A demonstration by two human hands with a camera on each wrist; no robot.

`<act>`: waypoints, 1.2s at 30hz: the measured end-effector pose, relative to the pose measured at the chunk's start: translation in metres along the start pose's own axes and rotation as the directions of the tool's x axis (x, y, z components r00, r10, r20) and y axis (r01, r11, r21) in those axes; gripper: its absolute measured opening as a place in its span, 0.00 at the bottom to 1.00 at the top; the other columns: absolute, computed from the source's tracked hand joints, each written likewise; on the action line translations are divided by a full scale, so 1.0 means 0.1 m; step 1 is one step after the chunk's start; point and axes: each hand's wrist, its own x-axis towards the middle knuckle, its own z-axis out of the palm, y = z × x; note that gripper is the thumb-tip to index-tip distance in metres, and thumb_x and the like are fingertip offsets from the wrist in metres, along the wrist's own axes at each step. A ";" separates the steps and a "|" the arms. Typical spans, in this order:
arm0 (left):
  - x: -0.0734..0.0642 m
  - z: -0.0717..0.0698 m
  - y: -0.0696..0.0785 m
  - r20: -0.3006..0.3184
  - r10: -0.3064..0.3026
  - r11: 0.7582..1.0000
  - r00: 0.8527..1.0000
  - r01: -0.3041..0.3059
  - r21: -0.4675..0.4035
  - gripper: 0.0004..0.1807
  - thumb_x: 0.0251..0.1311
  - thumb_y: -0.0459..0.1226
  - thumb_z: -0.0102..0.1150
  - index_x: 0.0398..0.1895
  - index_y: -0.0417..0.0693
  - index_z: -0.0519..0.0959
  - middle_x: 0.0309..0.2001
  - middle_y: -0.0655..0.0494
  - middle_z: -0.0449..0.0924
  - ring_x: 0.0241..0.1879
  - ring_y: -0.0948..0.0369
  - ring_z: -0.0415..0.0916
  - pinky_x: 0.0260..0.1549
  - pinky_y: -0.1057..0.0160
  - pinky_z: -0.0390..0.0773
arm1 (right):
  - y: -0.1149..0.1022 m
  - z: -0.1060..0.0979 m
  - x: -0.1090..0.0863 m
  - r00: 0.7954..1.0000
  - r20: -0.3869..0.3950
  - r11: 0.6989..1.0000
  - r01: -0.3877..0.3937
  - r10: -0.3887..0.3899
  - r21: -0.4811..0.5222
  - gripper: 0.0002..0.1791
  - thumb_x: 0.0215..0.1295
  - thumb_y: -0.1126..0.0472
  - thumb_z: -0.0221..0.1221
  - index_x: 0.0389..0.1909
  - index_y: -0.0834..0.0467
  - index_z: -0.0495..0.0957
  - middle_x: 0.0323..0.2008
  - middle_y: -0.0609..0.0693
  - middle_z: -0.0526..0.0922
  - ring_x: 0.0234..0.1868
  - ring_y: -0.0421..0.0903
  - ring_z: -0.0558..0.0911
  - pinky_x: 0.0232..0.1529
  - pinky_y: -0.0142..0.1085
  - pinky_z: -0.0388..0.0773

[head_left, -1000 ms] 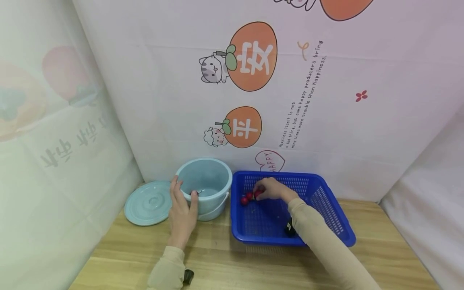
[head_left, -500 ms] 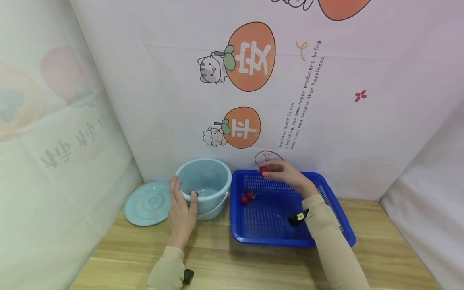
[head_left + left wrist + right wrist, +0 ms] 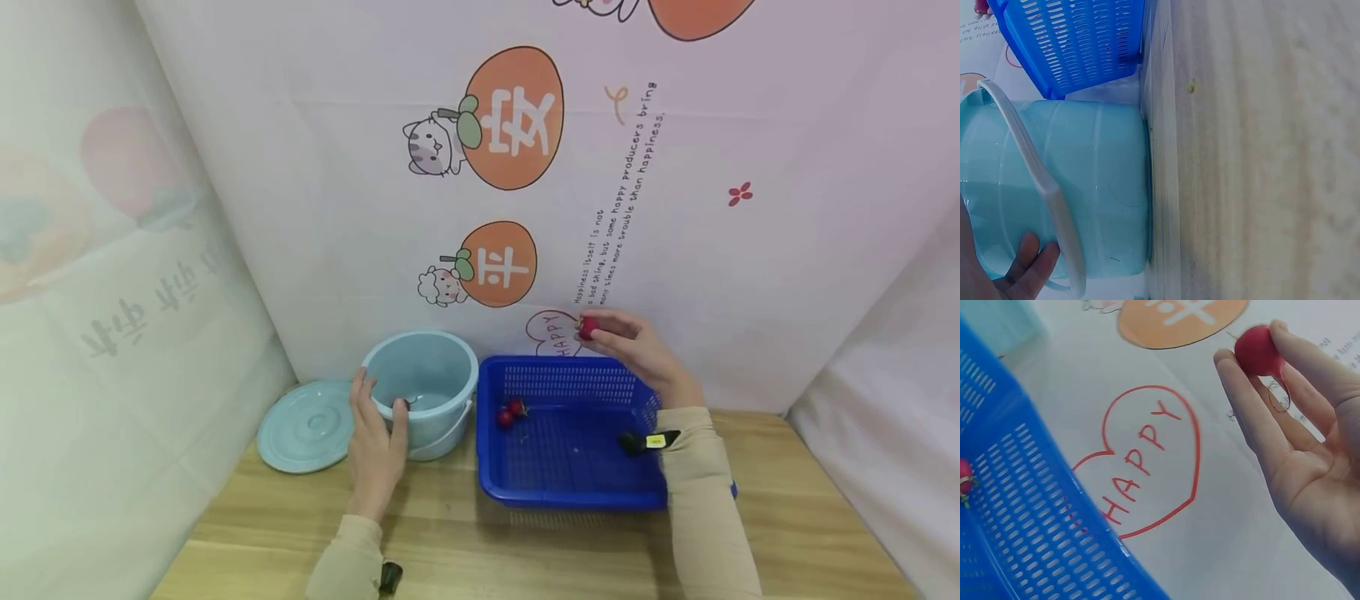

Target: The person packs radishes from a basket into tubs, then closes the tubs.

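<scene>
Between the thumb and fingertips of my right hand (image 3: 648,354) is a small red radish (image 3: 1260,350), with a thin root trailing from it in the right wrist view. This hand is raised above the back of the blue basket (image 3: 570,500). Two more radishes (image 3: 512,412) lie together at the left inside the basket. My left hand (image 3: 377,442) grips the light blue bucket (image 3: 438,433) at its front left, the thumb near the rim. A thin, dark root-like strand shows inside the bucket by the thumb; the rest of what lies there is hidden.
A round light blue lid (image 3: 307,427) lies left of the bucket on the wooden table (image 3: 465,550). The bucket's white handle (image 3: 1041,175) hangs down its front. A printed white cloth (image 3: 337,208) stands behind everything.
My right hand has picked a radish out of the basket's left side, lifted it and moved right with it. My left hand stays on the bucket.
</scene>
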 end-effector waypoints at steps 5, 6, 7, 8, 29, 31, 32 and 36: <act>0.02 -0.02 0.01 0.006 -0.002 1.000 1.000 0.002 -0.005 0.36 0.81 0.53 0.46 0.83 0.50 0.52 0.83 0.57 0.52 0.14 0.59 0.61 0.12 0.58 0.63 | -0.05 0.03 0.00 0.999 0.037 1.000 0.000 0.001 -0.014 0.21 0.76 0.78 0.54 0.65 0.65 0.80 0.59 0.60 0.84 0.59 0.50 0.86 0.62 0.43 0.79; 0.02 -0.03 0.01 0.009 -0.004 1.000 1.000 0.004 -0.004 0.36 0.81 0.53 0.46 0.84 0.51 0.51 0.83 0.57 0.52 0.14 0.59 0.61 0.12 0.58 0.63 | -0.05 0.05 0.02 0.999 0.041 1.000 -0.004 0.004 -0.018 0.21 0.75 0.77 0.55 0.65 0.67 0.79 0.59 0.61 0.84 0.59 0.50 0.85 0.62 0.43 0.79; 0.02 -0.04 0.02 0.010 -0.005 1.000 1.000 0.006 -0.004 0.36 0.81 0.53 0.46 0.84 0.53 0.51 0.83 0.58 0.52 0.14 0.59 0.61 0.12 0.58 0.63 | -0.04 0.07 0.03 0.999 0.041 1.000 -0.010 0.011 -0.026 0.20 0.75 0.77 0.56 0.65 0.68 0.79 0.59 0.61 0.84 0.59 0.50 0.85 0.61 0.43 0.79; 0.03 -0.05 0.02 0.010 -0.008 1.000 1.000 0.008 -0.003 0.36 0.81 0.53 0.46 0.84 0.54 0.50 0.83 0.58 0.52 0.14 0.59 0.61 0.12 0.58 0.63 | -0.04 0.11 0.05 0.999 0.040 0.999 -0.019 0.021 -0.038 0.20 0.75 0.76 0.57 0.65 0.69 0.78 0.60 0.61 0.84 0.59 0.50 0.85 0.61 0.43 0.79; 0.03 -0.05 0.01 0.013 -0.005 1.000 1.000 0.005 0.010 0.36 0.80 0.53 0.48 0.82 0.49 0.52 0.83 0.55 0.51 0.14 0.59 0.61 0.12 0.60 0.63 | 0.46 1.47 0.73 0.978 0.167 0.986 -0.107 0.128 -0.128 0.23 0.75 0.67 0.62 0.67 0.69 0.76 0.60 0.67 0.83 0.58 0.55 0.86 0.64 0.56 0.76; 0.02 -0.04 0.01 0.013 -0.003 1.000 1.000 0.003 0.010 0.36 0.80 0.53 0.48 0.83 0.49 0.52 0.83 0.55 0.52 0.14 0.58 0.62 0.12 0.59 0.63 | 0.52 1.57 0.76 0.974 0.181 0.984 -0.113 0.138 -0.141 0.22 0.75 0.66 0.63 0.67 0.66 0.78 0.59 0.63 0.84 0.58 0.54 0.86 0.64 0.53 0.77; 0.02 -0.03 0.02 0.016 -0.003 1.000 1.000 0.002 0.009 0.36 0.80 0.53 0.47 0.83 0.50 0.52 0.83 0.55 0.53 0.14 0.58 0.63 0.12 0.59 0.63 | 0.54 1.62 0.77 0.973 0.185 0.984 -0.114 0.139 -0.139 0.22 0.75 0.66 0.63 0.67 0.65 0.78 0.58 0.62 0.85 0.58 0.54 0.86 0.64 0.52 0.78; 0.03 -0.03 0.00 0.025 -0.005 1.000 1.000 0.004 0.016 0.37 0.81 0.54 0.46 0.82 0.47 0.52 0.83 0.58 0.50 0.16 0.57 0.65 0.14 0.59 0.65 | 0.62 1.77 0.84 0.974 0.182 0.986 -0.112 0.133 -0.125 0.21 0.74 0.66 0.64 0.65 0.64 0.80 0.57 0.60 0.86 0.58 0.56 0.86 0.64 0.53 0.77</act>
